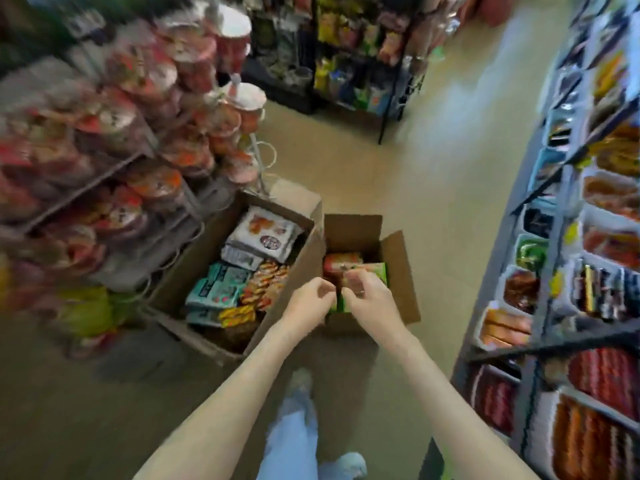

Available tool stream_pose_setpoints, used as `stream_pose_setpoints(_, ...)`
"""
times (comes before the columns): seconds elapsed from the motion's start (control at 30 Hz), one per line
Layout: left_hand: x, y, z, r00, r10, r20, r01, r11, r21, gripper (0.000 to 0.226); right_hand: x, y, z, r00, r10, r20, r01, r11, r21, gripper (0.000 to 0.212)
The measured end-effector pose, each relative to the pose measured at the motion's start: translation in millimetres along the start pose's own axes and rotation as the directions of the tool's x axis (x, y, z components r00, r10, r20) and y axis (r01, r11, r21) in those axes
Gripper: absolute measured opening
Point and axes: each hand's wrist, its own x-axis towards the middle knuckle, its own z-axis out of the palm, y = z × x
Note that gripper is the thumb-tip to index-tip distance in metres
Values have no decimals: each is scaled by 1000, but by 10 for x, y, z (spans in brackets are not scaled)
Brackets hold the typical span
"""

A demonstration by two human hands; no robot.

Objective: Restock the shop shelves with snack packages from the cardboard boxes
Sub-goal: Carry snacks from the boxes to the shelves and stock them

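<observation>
Two open cardboard boxes stand on the shop floor. The larger box (180, 271) on the left is full of mixed snack packages (239, 271), white, teal and orange. The smaller box (398, 271) on the right holds red and green packages (377, 270). Both my hands reach into the smaller box. My left hand (308, 299) and my right hand (367, 296) have their fingers curled around the green packages at the box's near side. The frame is blurred, so the exact grip is unclear.
A wire rack of red noodle bowls (138, 133) stands at the left. Shelves of packed snacks (588, 271) run along the right. More racks (346, 46) stand at the far end of the aisle. My leg and shoes (298, 427) are on the tan floor below.
</observation>
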Motion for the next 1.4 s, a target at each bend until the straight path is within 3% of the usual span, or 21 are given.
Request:
stream_pose_setpoints(0.1, 150, -744, -395, 969, -219, -117, 213, 975, -59, 20, 367, -98, 619, 986, 4, 165, 3, 999, -45, 28)
stream_pose_setpoints(0.23, 371, -1663, -781, 857, -473, -206, 472, 880, -58, 22, 856, -64, 1303, 923, 121, 365, -69, 986, -151, 37)
stream_pose_setpoints(0.3, 503, -2030, -899, 818, -542, -194, 546, 837, -40, 25, 1095, 8, 1554, 898, 192, 396, -115, 971, -210, 41)
stream_pose_setpoints(0.4, 776, -2427, -957, 817, -555, -157, 567, 823, 39, 31, 1421, 149, 1875, 873, 246, 422, -142, 954, -264, 39)
stream_pose_setpoints(0.57, 1203, -2702, -809, 888, -449, -97, 453, 823, 342, 48, 1748, 372, 2241, 823, 315, 472, -183, 935, -304, 37)
stream_pose_setpoints(0.7, 1361, -2729, -665, 936, -341, -93, 315, 688, 654, 40, 1832, 465, 2294, 787, 345, 511, -208, 929, -307, 27)
stream_pose_setpoints(0.8, 1416, -2741, -654, 959, -275, -73, 231, 605, 762, 38, 1857, 498, 2233, 768, 339, 543, -202, 934, -296, 27)
stream_pose_setpoints(0.9, 1465, -2691, -700, 969, -244, -37, 180, 600, 780, 36, 1904, 530, 2095, 751, 343, 565, -185, 930, -319, 29)
stream_pose_setpoints(1.07, 1500, -2347, -785, 992, -126, -23, 108, 726, 679, 32, 1961, 498, 1724, 758, 341, 555, -143, 918, -369, 39)
stream_pose_setpoints(1.2, 1344, -1941, -813, 999, -27, -37, 44, 786, 616, 22, 1849, 329, 1476, 796, 280, 536, -151, 950, -272, 48)
stream_pose_setpoints(1.3, 1231, -1504, -830, 979, 178, -96, -77, 768, 635, 22, 1684, 206, 1159, 849, 215, 482, -172, 976, -131, 64)
stream_pose_setpoints(1.4, 1153, -985, -794, 880, 455, -137, -234, 666, 708, 44, 1467, 230, 680, 900, 159, 405, -174, 985, 1, 66)
